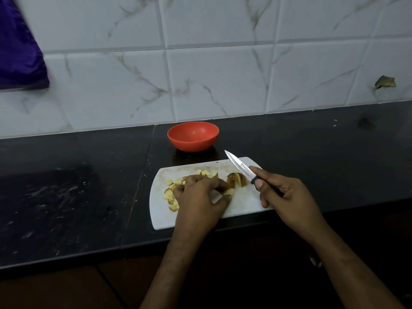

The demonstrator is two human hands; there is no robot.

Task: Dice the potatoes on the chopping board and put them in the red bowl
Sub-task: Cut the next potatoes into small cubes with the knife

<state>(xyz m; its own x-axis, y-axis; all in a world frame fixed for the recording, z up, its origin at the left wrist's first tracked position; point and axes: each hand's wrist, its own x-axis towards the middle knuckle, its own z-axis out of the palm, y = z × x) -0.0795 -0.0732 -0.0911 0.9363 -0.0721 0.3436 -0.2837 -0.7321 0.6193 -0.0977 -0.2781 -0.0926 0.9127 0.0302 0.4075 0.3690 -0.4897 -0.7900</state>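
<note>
Left hand [200, 195] down on the white plastic chopping board [243, 204], thumb and curled fingers pinching a pale potato piece [230, 192]. Diced yellow potato cubes [176, 181] lie scattered to its left and far side; a bigger brown-skinned potato chunk [237, 179] sits just right of the fingers. Right hand [287, 197] grips the black-handled steel knife [242, 167], blade raised, tip pointing far-left. Beyond the board, the round red bowl [193, 136] stands on the dark counter [66, 197], nothing visible inside.

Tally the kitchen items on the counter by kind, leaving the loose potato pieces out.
Red bowl: 1
Chopping board: 1
Knife, held in the right hand: 1
Total: 3
</note>
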